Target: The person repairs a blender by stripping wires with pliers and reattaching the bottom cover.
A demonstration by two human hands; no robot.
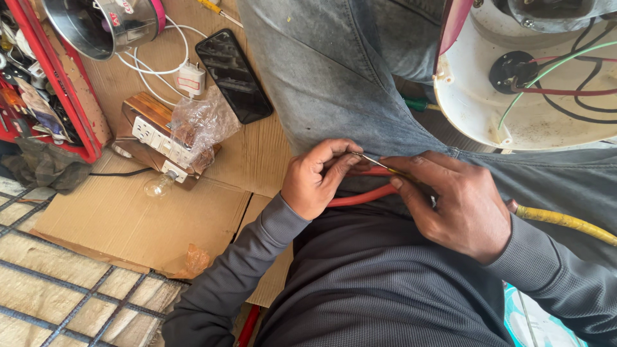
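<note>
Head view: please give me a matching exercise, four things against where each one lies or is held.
Things:
1. black slab-shaped smartphone
2. red flexible wire
3. clear glass light bulb
4. white round plastic appliance shell

Places:
A. on its side at the near edge of the wooden socket board
B. upper right, past the knee, wiring showing inside
C. pinched in the left hand, with the right hand beside it
D. flat on the brown cardboard sheet, screen up

Pairs: 1-D, 2-C, 3-A, 4-B

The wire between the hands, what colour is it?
Red; the wire loops between the left hand and right hand, clearest in the head view.
</note>
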